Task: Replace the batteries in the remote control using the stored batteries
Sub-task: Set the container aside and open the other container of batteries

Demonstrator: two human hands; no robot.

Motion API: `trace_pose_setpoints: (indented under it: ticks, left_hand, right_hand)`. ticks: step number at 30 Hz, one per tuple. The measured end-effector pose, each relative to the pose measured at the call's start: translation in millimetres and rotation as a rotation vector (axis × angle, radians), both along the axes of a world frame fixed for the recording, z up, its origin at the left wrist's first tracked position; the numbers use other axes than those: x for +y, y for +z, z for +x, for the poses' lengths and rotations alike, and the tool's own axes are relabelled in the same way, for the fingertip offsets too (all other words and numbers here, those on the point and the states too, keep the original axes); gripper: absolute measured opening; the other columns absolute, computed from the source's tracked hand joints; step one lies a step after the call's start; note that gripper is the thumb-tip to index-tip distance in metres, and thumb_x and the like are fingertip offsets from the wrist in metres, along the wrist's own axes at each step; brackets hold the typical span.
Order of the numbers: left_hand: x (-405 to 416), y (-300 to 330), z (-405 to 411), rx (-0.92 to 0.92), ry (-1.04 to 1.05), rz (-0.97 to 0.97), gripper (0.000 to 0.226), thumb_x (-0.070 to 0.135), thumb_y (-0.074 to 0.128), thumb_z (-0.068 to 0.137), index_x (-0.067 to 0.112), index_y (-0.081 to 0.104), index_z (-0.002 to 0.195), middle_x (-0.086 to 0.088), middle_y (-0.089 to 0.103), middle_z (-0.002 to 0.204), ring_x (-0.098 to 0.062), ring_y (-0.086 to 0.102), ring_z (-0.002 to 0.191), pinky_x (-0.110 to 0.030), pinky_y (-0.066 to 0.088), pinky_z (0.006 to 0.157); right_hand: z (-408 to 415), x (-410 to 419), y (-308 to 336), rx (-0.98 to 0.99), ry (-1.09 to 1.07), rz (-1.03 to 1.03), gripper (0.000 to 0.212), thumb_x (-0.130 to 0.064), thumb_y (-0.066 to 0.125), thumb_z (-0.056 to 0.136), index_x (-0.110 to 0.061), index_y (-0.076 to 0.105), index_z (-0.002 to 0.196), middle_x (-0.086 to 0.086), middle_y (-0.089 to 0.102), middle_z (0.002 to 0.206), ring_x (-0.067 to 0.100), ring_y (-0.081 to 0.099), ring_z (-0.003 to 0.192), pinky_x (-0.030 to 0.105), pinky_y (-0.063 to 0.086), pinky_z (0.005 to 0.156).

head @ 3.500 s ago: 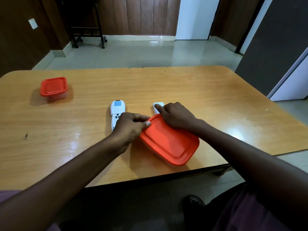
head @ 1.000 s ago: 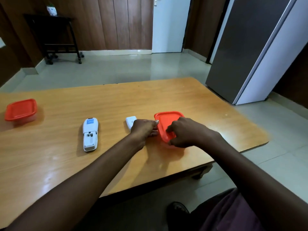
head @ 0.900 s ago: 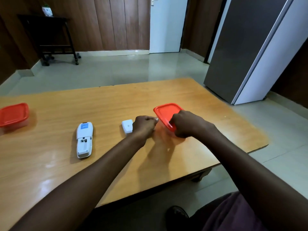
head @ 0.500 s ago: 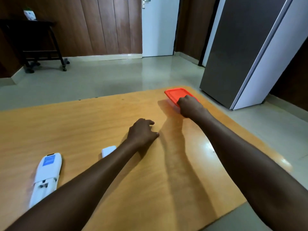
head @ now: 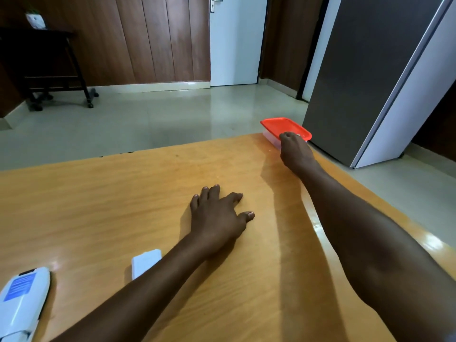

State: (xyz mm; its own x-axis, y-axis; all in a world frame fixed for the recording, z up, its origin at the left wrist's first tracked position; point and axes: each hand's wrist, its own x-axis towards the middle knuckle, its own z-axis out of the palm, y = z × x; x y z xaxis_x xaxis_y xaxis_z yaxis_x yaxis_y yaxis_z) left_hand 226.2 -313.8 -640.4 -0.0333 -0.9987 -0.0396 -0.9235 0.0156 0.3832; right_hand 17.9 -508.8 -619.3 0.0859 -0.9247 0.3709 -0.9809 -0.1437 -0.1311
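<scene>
A clear container with a red lid stands at the far right corner of the wooden table. My right hand is stretched out to it, fingers on its near edge. My left hand lies flat and empty on the table's middle, fingers spread. The white remote control lies back-up at the lower left with a blue label, its near end cut off by the frame. Its white battery cover lies beside my left forearm, partly hidden by it.
A grey refrigerator stands just beyond the table's right corner. A dark wheeled stand is at the far left wall, and a white door is straight ahead across the tiled floor.
My right hand has slid the red-lidded container from in front of me out to the far right corner. My left hand let go of it and spread flat on the table.
</scene>
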Motion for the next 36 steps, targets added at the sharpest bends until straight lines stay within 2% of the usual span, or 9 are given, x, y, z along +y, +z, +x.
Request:
trace_pose_setpoints:
  ticks: [3,6,9,14,19,24,28,31,36]
  left_hand:
    - [2,4,1,0.02,0.008,-0.013,0.065,0.069,0.05,0.088,0.042,0.044,0.147,-0.005,0.024,0.164,-0.026,0.011,0.154,-0.046,0.008,0.123]
    - [13,18,13,0.129,0.034,-0.042,0.063,0.062,0.064,0.082,0.034,0.056,0.139,-0.002,0.048,0.15,-0.022,0.039,0.141,-0.039,0.032,0.113]
    - [33,37,41,0.21,0.099,-0.106,0.056,0.055,0.068,0.082,0.032,0.061,0.133,0.001,0.06,0.135,-0.021,0.055,0.123,-0.036,0.046,0.099]
    - [102,58,129,0.237,0.248,-0.189,0.042,0.051,0.067,0.086,0.029,0.068,0.122,0.002,0.064,0.132,-0.018,0.058,0.121,-0.034,0.048,0.095]
    - [191,63,212,0.235,0.432,-0.177,0.033,0.046,0.069,0.086,0.029,0.071,0.115,0.003,0.066,0.129,-0.017,0.059,0.12,-0.034,0.048,0.096]
    - [286,63,292,0.072,0.604,-0.054,0.041,0.048,0.066,0.087,0.031,0.065,0.124,0.001,0.059,0.132,-0.021,0.058,0.117,-0.032,0.045,0.084]
    - [324,58,321,-0.158,0.657,0.194,0.061,0.062,0.055,0.087,0.026,0.05,0.137,-0.003,0.049,0.139,-0.03,0.047,0.128,-0.042,0.047,0.096]
    - [330,54,329,-0.217,0.632,0.251,0.065,0.066,0.053,0.086,0.023,0.05,0.134,-0.006,0.048,0.137,-0.034,0.046,0.125,-0.046,0.047,0.095]
    - [331,51,334,-0.241,0.579,0.272,0.063,0.063,0.055,0.087,0.021,0.051,0.133,-0.008,0.048,0.135,-0.037,0.046,0.125,-0.05,0.047,0.097]
  right_hand:
    - [15,20,4,-0.006,-0.005,-0.013,0.042,0.01,0.049,0.093,0.006,0.054,0.134,0.026,0.057,0.136,0.042,0.054,0.125,0.051,0.047,0.106]
    - [47,70,13,-0.044,0.131,-0.009,0.05,0.011,0.049,0.089,0.002,0.053,0.138,0.023,0.058,0.135,0.039,0.059,0.119,0.047,0.052,0.094]
    - [85,129,20,-0.1,0.31,0.015,0.047,-0.004,0.054,0.093,-0.006,0.055,0.139,0.016,0.06,0.136,0.036,0.063,0.115,0.044,0.052,0.091]
    - [159,219,30,-0.153,0.544,0.069,0.039,-0.024,0.059,0.096,-0.011,0.06,0.132,0.009,0.065,0.129,0.027,0.067,0.108,0.038,0.055,0.088]
    - [241,268,32,-0.187,0.723,0.103,0.033,-0.024,0.061,0.093,-0.011,0.065,0.123,0.008,0.069,0.115,0.029,0.068,0.096,0.041,0.055,0.08]
    - [355,327,30,-0.218,0.893,0.112,0.032,-0.021,0.059,0.094,-0.009,0.064,0.124,0.009,0.068,0.116,0.029,0.066,0.1,0.037,0.052,0.08]
    - [433,349,25,-0.109,0.956,0.114,0.04,-0.018,0.056,0.094,-0.009,0.058,0.133,0.011,0.064,0.128,0.03,0.06,0.115,0.039,0.051,0.087]
    - [484,352,20,-0.008,0.969,0.117,0.048,-0.015,0.056,0.092,-0.009,0.053,0.14,0.012,0.06,0.136,0.031,0.056,0.124,0.044,0.054,0.091]
    - [542,347,9,0.141,0.962,0.001,0.035,-0.008,0.054,0.092,-0.011,0.06,0.126,0.01,0.065,0.125,0.032,0.055,0.119,0.041,0.052,0.078]
